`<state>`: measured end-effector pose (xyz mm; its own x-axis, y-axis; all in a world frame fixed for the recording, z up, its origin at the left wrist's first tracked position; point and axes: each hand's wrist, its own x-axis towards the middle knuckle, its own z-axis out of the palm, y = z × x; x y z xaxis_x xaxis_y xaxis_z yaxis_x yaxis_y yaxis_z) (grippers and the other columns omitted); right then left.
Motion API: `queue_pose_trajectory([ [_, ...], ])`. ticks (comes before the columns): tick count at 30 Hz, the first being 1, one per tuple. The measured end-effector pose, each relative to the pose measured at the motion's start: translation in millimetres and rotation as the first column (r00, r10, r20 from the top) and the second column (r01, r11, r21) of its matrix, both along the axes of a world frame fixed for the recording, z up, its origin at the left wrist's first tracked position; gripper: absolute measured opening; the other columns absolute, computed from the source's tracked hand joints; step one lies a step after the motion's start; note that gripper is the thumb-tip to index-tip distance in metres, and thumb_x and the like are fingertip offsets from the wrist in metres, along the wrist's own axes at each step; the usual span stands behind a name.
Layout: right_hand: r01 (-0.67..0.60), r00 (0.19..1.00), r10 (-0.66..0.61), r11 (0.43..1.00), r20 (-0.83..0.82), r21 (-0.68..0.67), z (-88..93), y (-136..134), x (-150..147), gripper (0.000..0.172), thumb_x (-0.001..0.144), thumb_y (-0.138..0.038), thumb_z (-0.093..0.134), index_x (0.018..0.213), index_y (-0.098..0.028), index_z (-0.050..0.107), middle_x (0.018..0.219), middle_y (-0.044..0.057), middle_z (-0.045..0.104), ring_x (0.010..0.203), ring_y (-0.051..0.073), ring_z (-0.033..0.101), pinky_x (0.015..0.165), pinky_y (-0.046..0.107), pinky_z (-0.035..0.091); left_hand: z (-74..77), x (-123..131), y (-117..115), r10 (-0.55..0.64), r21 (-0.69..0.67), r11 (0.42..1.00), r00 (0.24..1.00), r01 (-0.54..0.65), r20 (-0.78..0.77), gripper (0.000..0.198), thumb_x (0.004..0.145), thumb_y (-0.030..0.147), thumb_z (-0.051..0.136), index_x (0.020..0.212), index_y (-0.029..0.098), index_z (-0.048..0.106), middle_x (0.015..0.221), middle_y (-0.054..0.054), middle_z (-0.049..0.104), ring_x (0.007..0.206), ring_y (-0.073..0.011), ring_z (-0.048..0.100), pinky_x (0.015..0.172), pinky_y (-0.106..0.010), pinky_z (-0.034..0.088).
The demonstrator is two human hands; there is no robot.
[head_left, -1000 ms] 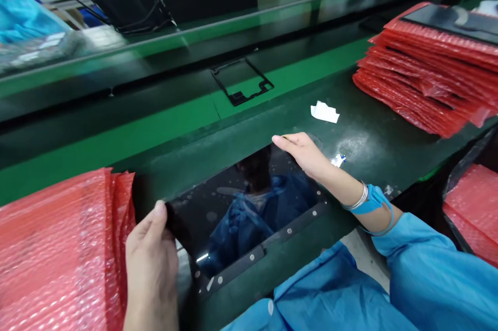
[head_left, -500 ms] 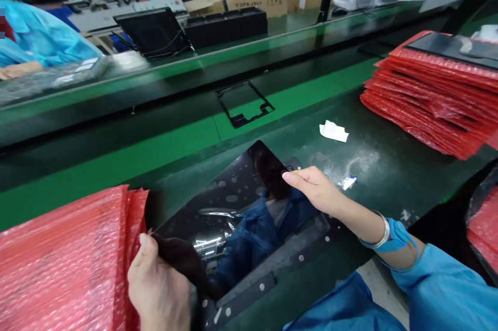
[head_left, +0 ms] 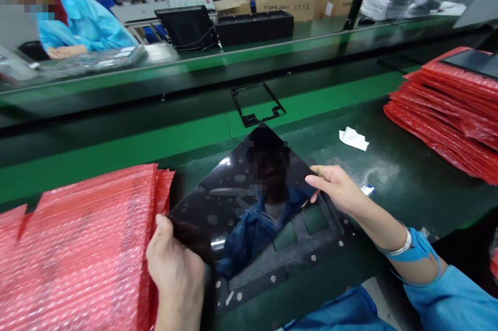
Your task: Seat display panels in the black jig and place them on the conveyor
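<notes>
A glossy black glass panel is held tilted between both hands, with bubble-like marks and reflections on its face. My left hand is closed on its left corner, thumb on top. At the right edge, my right hand pinches the panel between thumb and fingers. Beneath it lies a dark flat fixture with round metal studs, partly covered by the panel. Close beside my left hand is a stack of red bubble-wrap bags.
More red bubble-wrap bags are piled at the right, with a dark panel on top. A thin black frame lies on the green strip ahead. White paper rests on the bench. Across the rail, a co-worker in a blue sleeve sits near a black monitor.
The panel has been raised and tilted more, showing more of the fixture's cut-outs beneath. Both hands keep their hold. The camera view has shifted left.
</notes>
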<state>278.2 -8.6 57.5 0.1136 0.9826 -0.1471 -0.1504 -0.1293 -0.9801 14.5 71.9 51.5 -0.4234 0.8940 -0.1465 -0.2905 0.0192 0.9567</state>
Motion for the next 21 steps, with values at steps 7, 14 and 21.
queue_pose_trajectory([
  [7,0.253,0.966,-0.253,0.967,0.057,-0.002,-6.1,1.8,17.8,0.046,0.067,-0.064,0.077,0.074,-0.019,0.067,0.065,0.007,0.070,0.055,0.021,0.066,0.049,0.030,0.051,5.0,10.3,-20.7,-0.488,-0.091,0.852,0.844,0.516,0.221,0.045,0.055,0.040,0.091,0.087,0.015,0.070,0.087,-0.006,0.073,0.085,-0.0213,0.070,0.067,-0.025,0.055],
  [14,0.187,0.980,-0.176,0.974,0.092,-0.130,-2.5,25.8,37.8,0.048,0.059,-0.056,0.086,0.084,-0.019,0.068,0.081,0.010,0.075,0.058,0.022,0.071,0.045,0.028,0.052,-6.5,15.2,-32.8,-0.645,-0.002,0.708,0.648,0.707,0.405,0.035,0.065,0.035,0.087,0.085,0.014,0.069,0.084,-0.009,0.071,0.080,-0.0292,0.074,0.052,-0.024,0.052],
  [21,0.059,0.997,-0.060,0.998,-0.049,-0.007,54.7,141.1,-26.6,0.024,0.072,-0.028,0.083,0.082,-0.017,0.064,0.073,0.004,0.070,0.057,0.019,0.071,0.045,0.021,0.049,-0.6,-3.6,-22.6,-0.604,0.239,0.773,0.565,0.588,0.563,0.045,0.065,0.031,0.087,0.102,0.017,0.066,0.115,-0.014,0.070,0.119,-0.0318,0.062,0.082,-0.030,0.054],
])
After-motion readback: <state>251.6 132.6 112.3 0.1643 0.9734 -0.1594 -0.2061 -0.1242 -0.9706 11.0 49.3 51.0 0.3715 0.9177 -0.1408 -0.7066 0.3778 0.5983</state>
